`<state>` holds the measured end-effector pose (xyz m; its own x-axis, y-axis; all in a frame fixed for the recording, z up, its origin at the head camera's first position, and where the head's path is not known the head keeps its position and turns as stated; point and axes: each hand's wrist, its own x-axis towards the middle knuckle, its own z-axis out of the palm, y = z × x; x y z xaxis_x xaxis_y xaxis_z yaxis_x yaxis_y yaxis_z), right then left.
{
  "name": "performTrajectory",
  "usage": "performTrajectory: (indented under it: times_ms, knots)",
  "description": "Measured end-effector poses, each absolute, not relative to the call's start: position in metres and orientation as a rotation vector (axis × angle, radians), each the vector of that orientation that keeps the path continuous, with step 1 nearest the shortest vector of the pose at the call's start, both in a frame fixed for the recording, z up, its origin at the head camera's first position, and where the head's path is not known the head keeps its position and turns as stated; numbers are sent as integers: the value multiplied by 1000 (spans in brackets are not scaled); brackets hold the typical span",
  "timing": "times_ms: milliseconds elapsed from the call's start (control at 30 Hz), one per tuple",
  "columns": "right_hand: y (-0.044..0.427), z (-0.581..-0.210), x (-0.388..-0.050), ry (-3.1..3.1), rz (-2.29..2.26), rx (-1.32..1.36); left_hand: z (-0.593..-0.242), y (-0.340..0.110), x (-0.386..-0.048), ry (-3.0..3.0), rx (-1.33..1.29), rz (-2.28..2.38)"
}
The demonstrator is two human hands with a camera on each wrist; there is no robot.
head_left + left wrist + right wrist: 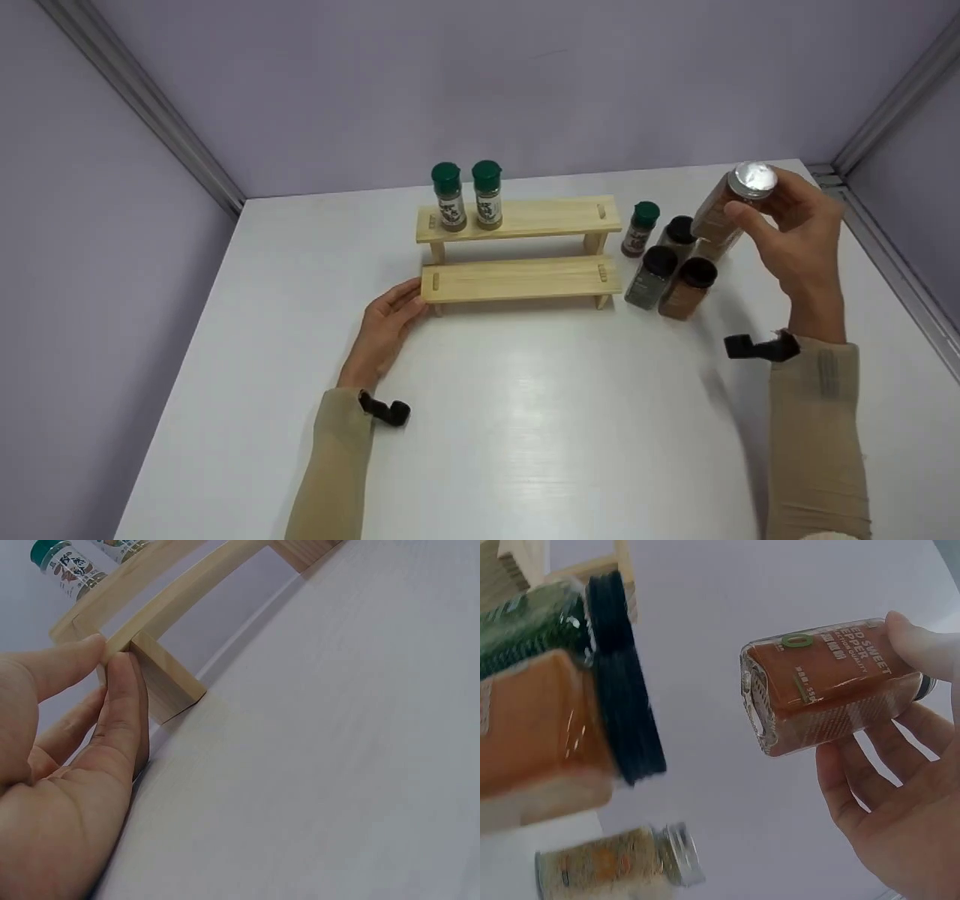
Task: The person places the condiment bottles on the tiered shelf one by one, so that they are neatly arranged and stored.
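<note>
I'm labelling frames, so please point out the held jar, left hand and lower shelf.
Held jar (823, 681): right wrist view, labelled side.
Left hand (384, 327): head view, hand's middle.
Lower shelf (519, 280): head view, top board's middle.

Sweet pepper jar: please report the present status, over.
Right grip holds sweet pepper jar, raised. Left grip pinches lower shelf, left end. Black-capped jars stand close by.

A glossy white table (517, 420) fills the middle and bottom of the head view. At centre, a lower board (517, 281) of pale wood stands on short legs upon it, and a taller upper board (547, 217) rises just behind. Two green-capped bottles (450, 201) stand upright on the upper board's left end. Right of centre, the table bears a green-capped shaker (637, 232) and, close beside it, three black-lidded jars (651, 281) grouped together, upright.
</note>
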<state>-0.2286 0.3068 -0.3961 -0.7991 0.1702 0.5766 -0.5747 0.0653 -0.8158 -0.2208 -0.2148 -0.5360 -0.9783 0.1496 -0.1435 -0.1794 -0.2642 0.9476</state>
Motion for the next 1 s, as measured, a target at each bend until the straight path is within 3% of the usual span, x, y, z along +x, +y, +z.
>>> performTrajectory:
  times_ms: [633,1000]
  knots:
    - [224,-379,-263,-1564,2039,466,-538,-211,-223,1768,-36,2357]
    - [181,-384,-281,-1689,1934,634,-537,-214,-222,1783,-30,2344]
